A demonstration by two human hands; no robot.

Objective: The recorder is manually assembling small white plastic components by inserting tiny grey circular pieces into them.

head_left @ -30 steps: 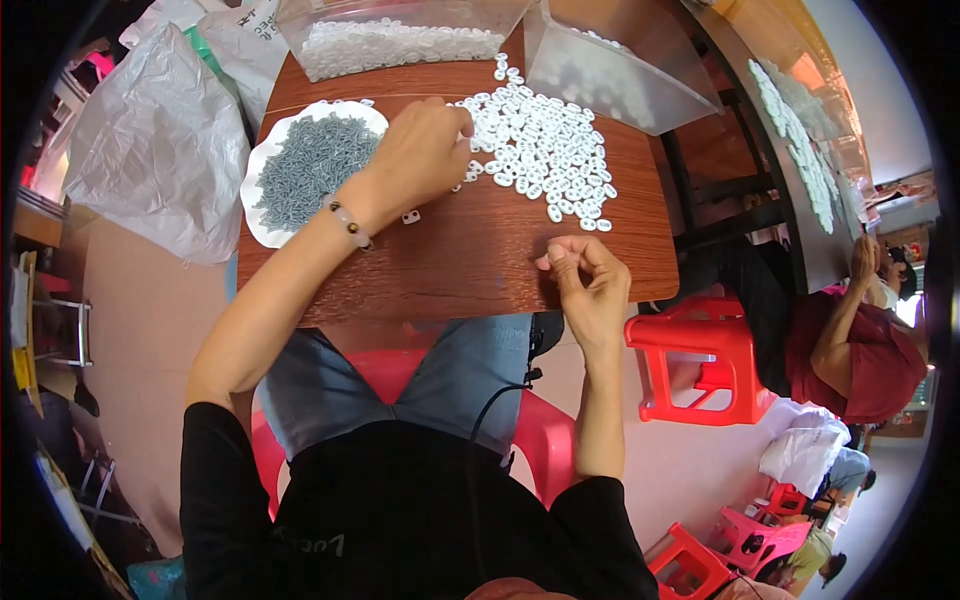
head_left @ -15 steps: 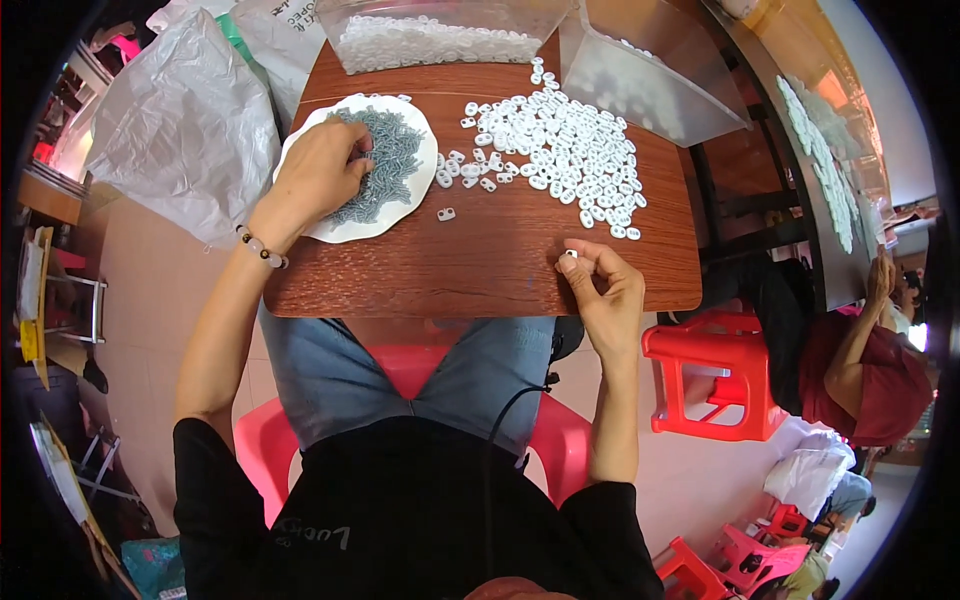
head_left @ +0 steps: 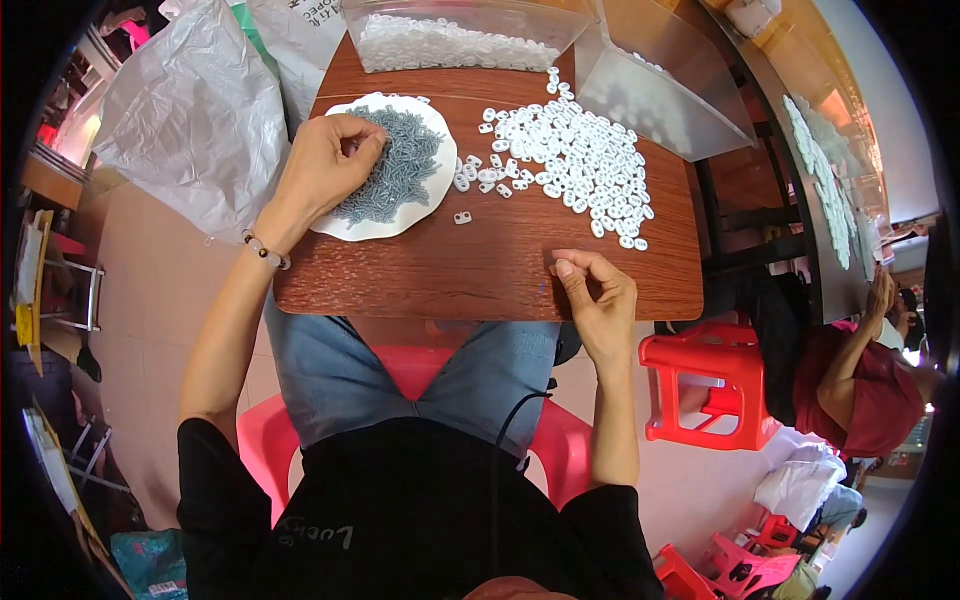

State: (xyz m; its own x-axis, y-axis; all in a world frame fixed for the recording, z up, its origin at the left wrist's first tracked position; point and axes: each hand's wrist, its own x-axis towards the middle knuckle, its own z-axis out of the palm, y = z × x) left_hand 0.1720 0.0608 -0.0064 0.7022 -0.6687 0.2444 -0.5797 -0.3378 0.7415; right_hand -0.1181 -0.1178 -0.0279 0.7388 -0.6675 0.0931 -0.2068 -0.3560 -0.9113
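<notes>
My left hand (head_left: 335,160) is over a white scalloped plate (head_left: 432,195) heaped with small grey screws (head_left: 405,155). Its thumb and forefinger are pinched together just above the heap; whatever is between them is too small to make out. Over the table's front right part, my right hand (head_left: 598,285) pinches with thumb and forefinger. The small white two-hole plastic piece in that pinch is almost wholly hidden by the fingertips. Many more white two-hole plastic pieces (head_left: 590,165) lie spread on the brown table (head_left: 430,280), and a single one (head_left: 462,217) sits apart near the plate.
Two clear plastic bins (head_left: 460,50) (head_left: 650,105) with white pieces stand at the table's back. A white sack (head_left: 195,120) is at the left. A red stool (head_left: 705,385) and a seated person in dark red (head_left: 860,390) are at the right.
My left hand has lifted slightly from the screws, its fingertips now pinched together. The right fingers have turned so the white piece hardly shows. The whole view has shifted a little.
</notes>
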